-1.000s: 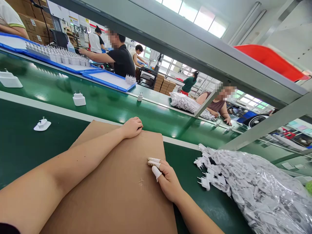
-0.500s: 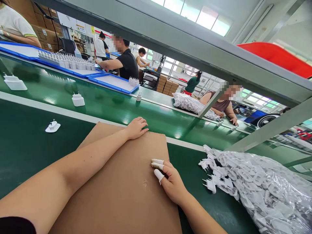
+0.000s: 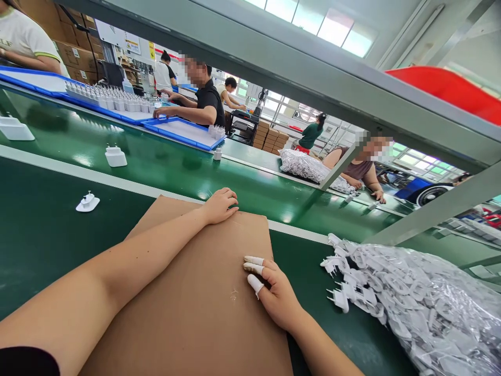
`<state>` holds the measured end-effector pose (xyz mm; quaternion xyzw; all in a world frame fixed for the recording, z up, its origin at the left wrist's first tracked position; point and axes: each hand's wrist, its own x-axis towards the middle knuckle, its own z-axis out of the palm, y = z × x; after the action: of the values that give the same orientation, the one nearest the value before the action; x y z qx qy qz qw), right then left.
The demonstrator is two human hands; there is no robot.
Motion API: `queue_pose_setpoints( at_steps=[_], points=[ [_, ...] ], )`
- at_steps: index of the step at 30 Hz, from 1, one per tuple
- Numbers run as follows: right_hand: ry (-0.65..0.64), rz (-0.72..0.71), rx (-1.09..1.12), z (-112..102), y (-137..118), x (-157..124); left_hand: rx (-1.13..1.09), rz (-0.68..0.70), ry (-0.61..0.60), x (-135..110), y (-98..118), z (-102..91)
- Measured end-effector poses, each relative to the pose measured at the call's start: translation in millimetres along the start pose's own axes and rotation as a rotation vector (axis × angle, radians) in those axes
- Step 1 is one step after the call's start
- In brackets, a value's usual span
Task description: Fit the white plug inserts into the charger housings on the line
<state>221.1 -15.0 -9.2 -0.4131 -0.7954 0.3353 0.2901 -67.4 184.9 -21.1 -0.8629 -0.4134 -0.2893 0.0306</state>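
A brown cardboard sheet [image 3: 203, 271] lies on the green table in front of me. My left hand [image 3: 219, 206] rests near its far edge with the fingers lying flat, holding nothing. At the right edge of the cardboard lies my right hand [image 3: 274, 290], its fingers stretched out and thumb apart. White finger covers, some soiled, are on its thumb and two fingers. To the right is a clear plastic bag [image 3: 430, 292] of white plug parts, several spilling from its mouth. A single white plug piece [image 3: 87, 202] with pins up sits left of the cardboard.
Beyond a pale strip runs a green conveyor belt [image 3: 164, 172] carrying white chargers [image 3: 116, 155]. Blue-edged trays [image 3: 183, 133] with several chargers stand on its far side. A metal frame beam [image 3: 274, 62] crosses overhead, with a slanted brace [image 3: 422, 214] at right. Several co-workers sit across.
The chargers on the belt have shifted left. Across the belt, the co-worker in black has brought a hand to the trays. My hands stay in place on the cardboard.
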Motion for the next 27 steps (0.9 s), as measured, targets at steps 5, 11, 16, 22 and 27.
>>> queue_pose_setpoints(
  at_steps=[5, 11, 16, 22, 27],
  points=[
    [-0.006, -0.025, -0.025, 0.2, 1.7, -0.3, -0.003, -0.002, 0.004, 0.0, 1.3, -0.9],
    [-0.002, -0.043, -0.039, 0.9, 3.7, -1.0, -0.010, -0.005, 0.008, -0.5, 1.6, -0.2],
    [0.006, -0.055, -0.047, 1.5, 3.0, -1.4, -0.013, -0.010, 0.006, -0.8, 1.4, -0.1],
    [0.013, -0.050, -0.038, 1.4, 3.3, -2.5, -0.016, -0.016, 0.001, -1.3, 1.5, -0.3],
    [0.005, -0.054, -0.047, 1.0, 3.5, -2.5, -0.019, -0.021, 0.004, -0.9, 1.6, 0.5]
  ],
)
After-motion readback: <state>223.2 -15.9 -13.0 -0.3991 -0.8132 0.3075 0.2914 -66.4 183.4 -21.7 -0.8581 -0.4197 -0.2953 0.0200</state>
